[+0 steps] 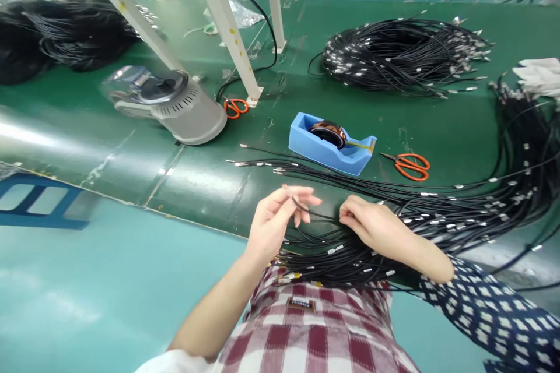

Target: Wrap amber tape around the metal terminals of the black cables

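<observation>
One black cable runs between my hands over the table's near edge. My left hand pinches it near its end, with the other fingers stretched out. Closed fingers of my right hand grip the same cable a short way to the right. Below both hands lies a bundle of black cables with white labels, its ends close to my checked apron. Just beyond my hands, more loose cables lie lengthwise. A blue tape dispenser with a roll of amber tape stands behind them.
Orange-handled scissors lie right of the dispenser; a second orange pair is by a white post. A grey machine stands at left. Coiled cables sit at the back, a thick cable pile and white glove at right.
</observation>
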`<move>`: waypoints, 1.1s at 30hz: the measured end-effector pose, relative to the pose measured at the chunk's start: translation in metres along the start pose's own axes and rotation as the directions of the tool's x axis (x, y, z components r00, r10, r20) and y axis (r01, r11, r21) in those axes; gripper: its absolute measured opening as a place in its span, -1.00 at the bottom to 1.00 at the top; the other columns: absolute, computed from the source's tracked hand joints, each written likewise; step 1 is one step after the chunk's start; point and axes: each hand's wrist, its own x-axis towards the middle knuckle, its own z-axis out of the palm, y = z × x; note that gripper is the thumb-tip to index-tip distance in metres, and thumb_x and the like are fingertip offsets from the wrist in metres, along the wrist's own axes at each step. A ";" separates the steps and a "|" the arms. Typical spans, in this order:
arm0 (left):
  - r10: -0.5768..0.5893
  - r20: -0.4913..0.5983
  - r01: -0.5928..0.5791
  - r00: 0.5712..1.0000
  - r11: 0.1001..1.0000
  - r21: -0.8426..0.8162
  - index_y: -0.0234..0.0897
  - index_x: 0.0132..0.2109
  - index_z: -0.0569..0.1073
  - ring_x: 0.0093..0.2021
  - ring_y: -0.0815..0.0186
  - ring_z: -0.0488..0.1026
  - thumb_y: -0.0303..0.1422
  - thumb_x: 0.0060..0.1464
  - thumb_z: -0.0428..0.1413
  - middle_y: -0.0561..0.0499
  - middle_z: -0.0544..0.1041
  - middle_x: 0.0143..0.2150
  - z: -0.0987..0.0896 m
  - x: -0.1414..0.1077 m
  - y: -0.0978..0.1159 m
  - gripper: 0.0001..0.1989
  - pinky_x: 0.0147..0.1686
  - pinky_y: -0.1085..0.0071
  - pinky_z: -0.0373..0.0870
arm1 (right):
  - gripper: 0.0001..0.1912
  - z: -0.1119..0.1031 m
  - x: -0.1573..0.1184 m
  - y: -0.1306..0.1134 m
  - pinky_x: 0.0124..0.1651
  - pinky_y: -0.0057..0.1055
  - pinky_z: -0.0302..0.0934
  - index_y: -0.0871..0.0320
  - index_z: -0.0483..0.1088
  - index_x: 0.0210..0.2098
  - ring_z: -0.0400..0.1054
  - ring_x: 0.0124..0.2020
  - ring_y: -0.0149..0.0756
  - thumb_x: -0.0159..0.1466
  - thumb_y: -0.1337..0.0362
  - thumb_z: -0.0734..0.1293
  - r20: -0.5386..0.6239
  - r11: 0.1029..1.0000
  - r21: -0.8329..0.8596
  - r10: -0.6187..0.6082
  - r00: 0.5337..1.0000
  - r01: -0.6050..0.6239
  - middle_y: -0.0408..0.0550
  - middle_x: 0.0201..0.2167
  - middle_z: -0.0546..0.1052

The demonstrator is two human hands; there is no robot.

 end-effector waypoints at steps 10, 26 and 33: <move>-0.093 0.003 0.092 0.996 0.992 0.086 -0.33 -0.29 0.57 -0.57 0.43 0.45 -0.36 0.11 0.22 -0.01 0.57 -0.46 0.008 -0.015 -0.004 -0.90 -0.55 0.52 0.38 | -0.85 -0.017 0.003 0.009 -0.35 -0.44 0.12 0.12 0.38 -0.35 0.32 -0.41 -0.37 0.34 0.24 0.25 0.093 0.978 0.189 -0.103 0.990 0.084 -0.13 -0.38 0.47; -0.285 0.084 0.284 0.955 0.959 0.019 -0.36 -0.33 0.54 -0.61 0.45 0.40 -0.26 0.08 0.24 -0.01 0.54 -0.48 0.015 -0.020 -0.022 -0.79 -0.61 0.53 0.33 | -0.74 -0.128 0.078 0.043 -0.36 -0.40 0.09 0.13 0.58 -0.39 0.31 -0.41 -0.31 0.19 0.11 0.33 -0.082 0.977 -0.019 0.210 0.974 -0.212 -0.07 -0.41 0.52; -0.292 0.102 0.292 0.951 0.956 0.023 -0.35 -0.31 0.54 -0.60 0.45 0.41 -0.28 0.10 0.23 0.00 0.54 -0.47 0.012 -0.021 -0.023 -0.81 -0.60 0.53 0.34 | -0.78 -0.144 0.078 0.050 -0.28 -0.39 0.15 0.11 0.58 -0.50 0.36 -0.36 -0.29 0.12 0.12 0.38 0.049 0.947 0.216 0.234 0.971 -0.239 -0.11 -0.43 0.57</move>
